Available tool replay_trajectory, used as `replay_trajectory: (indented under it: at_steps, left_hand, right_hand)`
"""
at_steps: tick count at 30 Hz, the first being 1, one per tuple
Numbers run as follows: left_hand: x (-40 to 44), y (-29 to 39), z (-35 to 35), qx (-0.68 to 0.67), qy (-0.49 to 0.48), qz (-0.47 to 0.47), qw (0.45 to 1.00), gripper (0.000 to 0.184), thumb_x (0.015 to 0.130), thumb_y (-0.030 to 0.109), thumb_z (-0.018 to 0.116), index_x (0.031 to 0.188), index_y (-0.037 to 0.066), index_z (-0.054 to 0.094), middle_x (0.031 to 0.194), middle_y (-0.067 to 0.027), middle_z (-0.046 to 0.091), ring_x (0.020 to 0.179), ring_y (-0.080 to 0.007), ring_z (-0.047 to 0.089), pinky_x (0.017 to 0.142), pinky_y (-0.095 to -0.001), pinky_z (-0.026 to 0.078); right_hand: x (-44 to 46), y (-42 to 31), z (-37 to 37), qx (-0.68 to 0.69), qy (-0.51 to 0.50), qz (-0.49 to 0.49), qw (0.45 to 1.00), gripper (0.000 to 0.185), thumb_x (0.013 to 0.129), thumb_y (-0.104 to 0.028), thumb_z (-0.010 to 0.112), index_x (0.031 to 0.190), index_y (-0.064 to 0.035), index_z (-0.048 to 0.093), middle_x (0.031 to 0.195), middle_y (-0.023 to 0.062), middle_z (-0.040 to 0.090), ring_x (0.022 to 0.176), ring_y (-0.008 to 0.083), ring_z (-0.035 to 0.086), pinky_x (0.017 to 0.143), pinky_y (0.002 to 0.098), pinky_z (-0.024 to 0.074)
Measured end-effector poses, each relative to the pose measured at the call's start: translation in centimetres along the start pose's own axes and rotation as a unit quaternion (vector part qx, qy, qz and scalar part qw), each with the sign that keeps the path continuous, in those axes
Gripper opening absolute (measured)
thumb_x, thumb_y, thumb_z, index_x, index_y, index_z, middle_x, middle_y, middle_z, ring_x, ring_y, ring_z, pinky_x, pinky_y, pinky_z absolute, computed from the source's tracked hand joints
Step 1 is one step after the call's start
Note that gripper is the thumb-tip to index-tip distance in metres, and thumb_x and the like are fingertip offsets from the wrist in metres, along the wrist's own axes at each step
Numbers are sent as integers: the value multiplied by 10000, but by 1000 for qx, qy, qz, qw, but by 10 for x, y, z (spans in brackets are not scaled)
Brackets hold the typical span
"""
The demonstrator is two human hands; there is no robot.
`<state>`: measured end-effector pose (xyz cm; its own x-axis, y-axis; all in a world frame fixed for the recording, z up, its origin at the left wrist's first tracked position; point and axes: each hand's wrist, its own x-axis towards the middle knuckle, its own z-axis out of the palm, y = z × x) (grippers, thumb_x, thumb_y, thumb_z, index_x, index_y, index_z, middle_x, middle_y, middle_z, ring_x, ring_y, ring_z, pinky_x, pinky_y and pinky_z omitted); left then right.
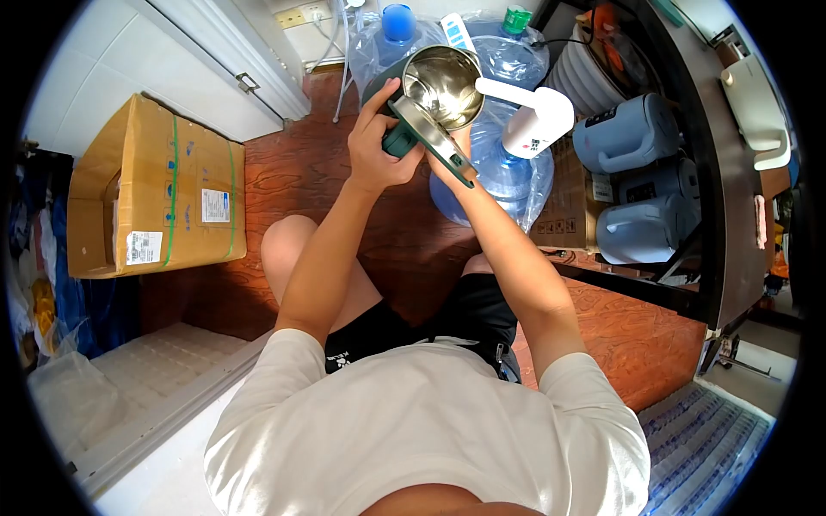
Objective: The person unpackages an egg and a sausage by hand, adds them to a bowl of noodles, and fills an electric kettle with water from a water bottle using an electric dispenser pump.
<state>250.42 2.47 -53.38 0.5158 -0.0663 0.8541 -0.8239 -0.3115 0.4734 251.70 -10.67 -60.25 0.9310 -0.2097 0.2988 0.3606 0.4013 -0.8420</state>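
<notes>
- Holding an open pot (443, 90) at the spout (503, 92) of a white pump (539, 123) seems to be the step in hand; whether water runs, I cannot tell.
- Left hand (379, 146): fingers curled closed around the pot's green outer part, beside the raised lid (430, 136).
- Right hand (462, 139): mostly hidden behind lid and pot; I cannot tell its openness or grip.
- Any next move calls for a steady pot, its mouth under the spout and the lid kept clear.
- The pot is held above the wood-look floor (379, 245), near its far edge; the pump sits on a water bottle (503, 185).
- 2 more bottles, with blue (398, 23) and green caps (517, 19), stand behind, towards the wall.
- Cardboard box (194, 185) at the floor's left edge; 3 kettles (628, 129) on the dark shelf (688, 301) at right.
</notes>
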Motion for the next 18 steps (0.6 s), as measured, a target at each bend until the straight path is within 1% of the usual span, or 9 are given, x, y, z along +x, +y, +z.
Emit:
replay_trajectory:
  at_steps: [1,3,7,8,9,10,12,15,18]
  left_hand:
    - [0,0,0,0,0,0,1000,318,680,60,712,984,-26,677,1267,-278,594,1154,-345,615,963,-379,477]
    - [-2,-1,0,-3,-2,-2,1000,330,677,52,715,996,-23,677,1274,-275,590,1156,-342,614,964,-379,477]
    - [-3,-3,0,-6,-8,1,1000,340,680,59,717,1006,-28,674,1282,-273,585,1157,-343,613,966,-381,477]
    - [-3,-5,0,0,-11,2,1000,279,650,71,765,873,-11,619,1287,-273,580,1172,-377,601,955,-400,494]
    - [-2,-4,0,6,-14,3,1000,287,619,84,813,740,5,565,1293,-273,574,1188,-411,590,945,-420,510]
    - [-2,-4,0,6,-14,3,1000,287,619,84,813,740,5,565,1293,-273,574,1188,-411,590,945,-420,510]
    - [-2,-2,0,-5,-7,0,1000,356,677,68,721,1015,-34,669,1282,-271,586,1157,-346,612,968,-385,478]
    - [-4,-3,1,3,-6,1,1000,363,677,71,723,1020,-35,668,1274,-270,593,1155,-347,612,967,-386,478]
    - [-3,-3,0,2,-8,1,1000,371,675,73,727,1025,-35,666,1267,-269,597,1155,-347,612,966,-387,479]
  right_hand:
    - [1,-1,-1,-99,-19,-57,993,666,874,-102,703,1405,-21,307,1286,112,527,1151,182,539,973,319,458]
    - [0,-1,-3,-198,-38,-112,973,661,877,-103,700,1403,-22,309,1283,114,529,1146,181,542,971,318,460]
    - [-1,4,-8,-204,-44,-105,972,633,882,-99,689,1393,-27,323,1277,112,535,1138,178,549,964,320,466]
    - [0,6,-9,-208,-45,-108,971,629,882,-98,689,1391,-28,326,1275,111,537,1136,178,550,962,320,468]
    - [1,9,-10,-212,-46,-111,970,625,882,-97,688,1389,-29,328,1274,109,538,1134,177,551,960,320,469]
    - [1,11,-11,-176,-46,-67,981,835,806,-110,760,1431,-22,213,1330,132,461,1189,192,502,1011,327,424]
    - [1,14,-13,-139,-45,-22,989,1050,730,-122,831,1474,-16,97,1386,155,384,1245,207,454,1061,333,378]
    - [0,21,-14,-28,-31,28,999,1049,735,-133,833,1472,-15,97,1383,150,391,1240,201,460,1058,333,385]
    - [1,22,-14,-124,-41,-16,991,1040,747,-147,827,1472,-11,93,1386,150,391,1235,203,465,1054,334,390]
